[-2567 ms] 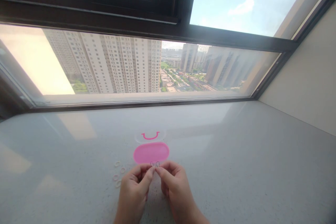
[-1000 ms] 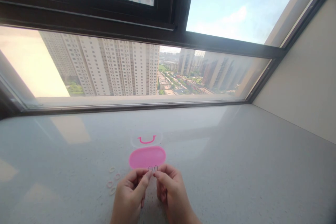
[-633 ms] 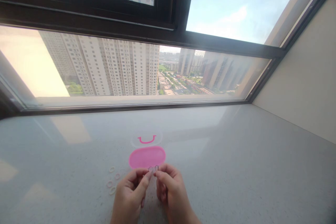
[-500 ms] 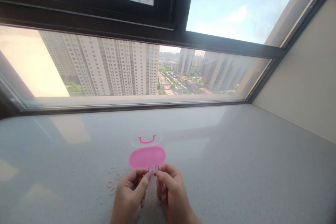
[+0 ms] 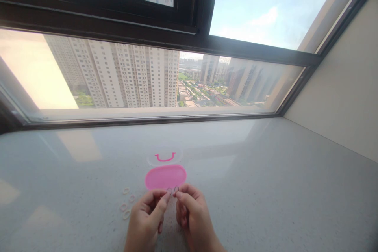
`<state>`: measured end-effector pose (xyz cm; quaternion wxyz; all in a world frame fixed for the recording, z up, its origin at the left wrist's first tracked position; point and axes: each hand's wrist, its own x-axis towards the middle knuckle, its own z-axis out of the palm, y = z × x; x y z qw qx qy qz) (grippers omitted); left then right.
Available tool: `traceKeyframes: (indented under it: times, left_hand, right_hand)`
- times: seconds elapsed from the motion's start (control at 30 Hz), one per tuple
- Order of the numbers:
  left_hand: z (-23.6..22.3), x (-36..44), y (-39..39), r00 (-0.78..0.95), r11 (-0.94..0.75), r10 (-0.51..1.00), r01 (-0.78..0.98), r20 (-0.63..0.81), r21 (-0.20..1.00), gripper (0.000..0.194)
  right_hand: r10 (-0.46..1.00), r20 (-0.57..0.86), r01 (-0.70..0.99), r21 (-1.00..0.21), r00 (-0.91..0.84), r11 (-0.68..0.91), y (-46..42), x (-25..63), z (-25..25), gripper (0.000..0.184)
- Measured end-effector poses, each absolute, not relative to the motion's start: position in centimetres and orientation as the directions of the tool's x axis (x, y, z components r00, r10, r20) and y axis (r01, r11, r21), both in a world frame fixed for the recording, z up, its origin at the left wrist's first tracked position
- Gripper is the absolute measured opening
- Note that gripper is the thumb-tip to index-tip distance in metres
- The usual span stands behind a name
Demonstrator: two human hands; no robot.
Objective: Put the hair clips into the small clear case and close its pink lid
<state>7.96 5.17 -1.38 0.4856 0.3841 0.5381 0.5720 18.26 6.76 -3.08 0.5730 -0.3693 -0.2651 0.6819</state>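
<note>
My left hand point(image 5: 147, 221) and my right hand point(image 5: 193, 218) are held together low in the view, each pinching with thumb and forefinger. Between the fingertips sit two small thin rings point(image 5: 173, 190), one at each hand, side by side and touching or nearly so. Just beyond the fingertips lies a pink oval case point(image 5: 165, 176) on the grey stone sill point(image 5: 265, 173). Behind it rests its clear lid with a pink U-shaped handle point(image 5: 165, 157). Several small pale rings point(image 5: 126, 203) lie loose on the sill left of my left hand.
A wide dark-framed window point(image 5: 165, 39) runs along the back of the sill, with tall buildings outside. A beige wall point(image 5: 345, 86) closes off the right side.
The view dropped slightly after the earliest frame. My hands and the two rings have stayed almost still over the last second.
</note>
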Motion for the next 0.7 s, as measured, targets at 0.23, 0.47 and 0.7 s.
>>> traceKeyframes:
  times: [0.23,0.47,0.7]
  left_hand:
    - [-1.65,7.92,5.32,-0.225,0.04,0.972,-0.144,-0.072,0.989,0.026]
    - [-1.35,7.9,5.17,-0.212,0.047,0.974,-0.149,-0.079,0.988,0.027]
    - [-1.23,7.94,5.19,-0.229,0.048,0.97,-0.147,-0.081,0.988,0.028]
  right_hand:
    - [0.977,-0.199,-0.563,-0.8,-0.077,-0.207,6.82,18.24,-3.14,0.015]
    - [0.977,-0.198,-0.579,-0.788,-0.081,-0.208,6.71,18.24,-3.28,0.016]
    - [0.976,-0.202,-0.57,-0.795,-0.077,-0.21,6.81,18.22,-3.27,0.017]
